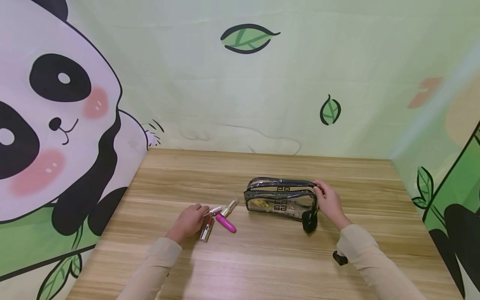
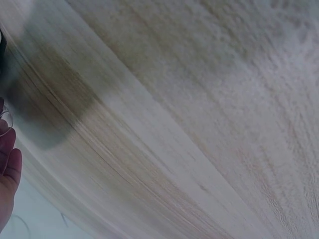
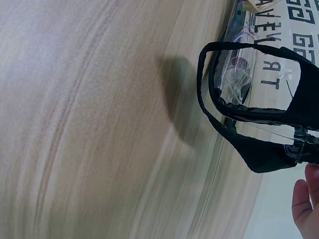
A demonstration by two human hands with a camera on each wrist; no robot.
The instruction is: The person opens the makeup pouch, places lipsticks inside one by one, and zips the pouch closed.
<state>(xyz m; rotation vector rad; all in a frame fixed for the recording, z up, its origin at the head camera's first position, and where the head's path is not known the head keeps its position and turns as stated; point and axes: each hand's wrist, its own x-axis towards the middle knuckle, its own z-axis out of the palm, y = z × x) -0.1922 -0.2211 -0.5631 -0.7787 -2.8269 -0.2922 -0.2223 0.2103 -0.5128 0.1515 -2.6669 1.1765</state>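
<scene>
My left hand [image 1: 190,221] pinches a silvery lipstick tube [image 1: 213,211] just above the other tubes on the table. Beside it lie a bright pink tube [image 1: 226,223], a pale gold tube [image 1: 230,207] and a dark red tube with a silvery end [image 1: 206,230]. At the left wrist view's edge, only part of that hand [image 2: 10,172] shows, by a clear rounded end. My right hand [image 1: 330,202] grips the upper right corner of a clear cosmetic bag [image 1: 288,208] with black trim. The right wrist view shows its black strap loop [image 3: 203,84] and some contents, partly hidden by glare.
The wood-grain table [image 1: 270,266] runs back to a pale green backdrop [image 1: 180,83] printed with leaves and a panda. A small black object [image 1: 340,258] is beside the right sleeve. Something gold [image 1: 261,203] shows through the bag's left side.
</scene>
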